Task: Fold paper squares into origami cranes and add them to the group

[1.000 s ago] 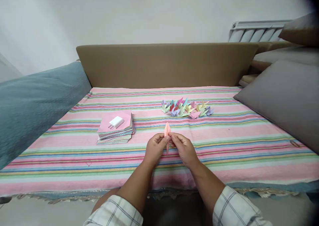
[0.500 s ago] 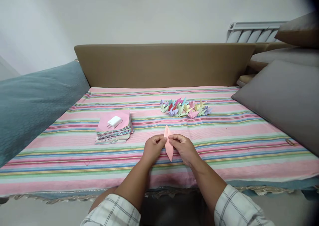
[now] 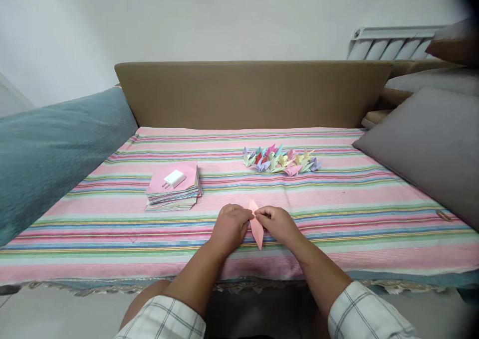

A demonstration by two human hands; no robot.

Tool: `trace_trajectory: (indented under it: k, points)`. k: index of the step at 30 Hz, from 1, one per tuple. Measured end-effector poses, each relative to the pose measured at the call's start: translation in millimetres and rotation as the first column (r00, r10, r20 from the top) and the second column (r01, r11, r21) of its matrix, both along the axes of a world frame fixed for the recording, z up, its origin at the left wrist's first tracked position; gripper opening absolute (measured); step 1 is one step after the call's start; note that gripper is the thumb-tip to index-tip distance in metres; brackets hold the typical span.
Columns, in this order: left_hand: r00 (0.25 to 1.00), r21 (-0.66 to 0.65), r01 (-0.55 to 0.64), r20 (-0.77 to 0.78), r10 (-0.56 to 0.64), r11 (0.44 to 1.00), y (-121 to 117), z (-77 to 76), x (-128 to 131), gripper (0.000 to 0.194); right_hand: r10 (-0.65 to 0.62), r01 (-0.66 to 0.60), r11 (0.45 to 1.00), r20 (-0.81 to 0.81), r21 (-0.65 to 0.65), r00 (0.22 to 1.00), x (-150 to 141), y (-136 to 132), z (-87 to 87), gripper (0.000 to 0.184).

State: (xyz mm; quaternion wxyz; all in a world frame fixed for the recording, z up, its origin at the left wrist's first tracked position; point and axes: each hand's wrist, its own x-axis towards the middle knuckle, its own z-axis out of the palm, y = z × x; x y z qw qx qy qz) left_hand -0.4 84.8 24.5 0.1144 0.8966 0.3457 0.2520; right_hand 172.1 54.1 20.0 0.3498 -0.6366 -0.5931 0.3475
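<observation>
Between my hands is a piece of pink origami paper (image 3: pixel 257 232), folded into a long narrow diamond with a point at each end. My left hand (image 3: pixel 231 227) grips its left edge near the middle, thumb and fingers closed. From the other side my right hand (image 3: pixel 279 224) pinches the paper's right edge between thumb and forefinger. The fingertips of both hands nearly meet across the fold and hide part of it. Beyond the hands, several folded paper cranes (image 3: pixel 280 161) in many colours stand grouped on the striped cloth (image 3: pixel 224 179).
At left, a stack of square coloured paper (image 3: pixel 172 197) bears a white charger plug (image 3: pixel 174 178). A brown backrest (image 3: pixel 254 94) closes off the back. A blue-green armrest (image 3: pixel 63 149) lies left, a grey cushion (image 3: pixel 422 144) right. A small brownish loop (image 3: pixel 444 216) lies far right.
The folded pink paper and both hands have come slightly lower in view. My left hand has turned more palm-down over the paper's left edge. The camera view has shifted a little.
</observation>
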Motion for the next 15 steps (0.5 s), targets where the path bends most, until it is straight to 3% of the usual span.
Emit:
trace_trajectory:
  k: [6, 15]
  points:
    - [0.997, -0.039, 0.041, -0.060, -0.043, 0.998, 2.2, -4.2, 1.2, 0.028, 0.084, -0.174, 0.955, 0.345, 0.239, 0.935, 13.6, -4.9, -5.5, 0.026]
    - [0.997, -0.062, 0.058, -0.049, -0.061, 0.996, 1.2, 3.2, 1.2, 0.027, 0.224, -0.351, 0.888, 0.388, 0.296, 0.894, 31.1, -2.4, -15.8, 0.029]
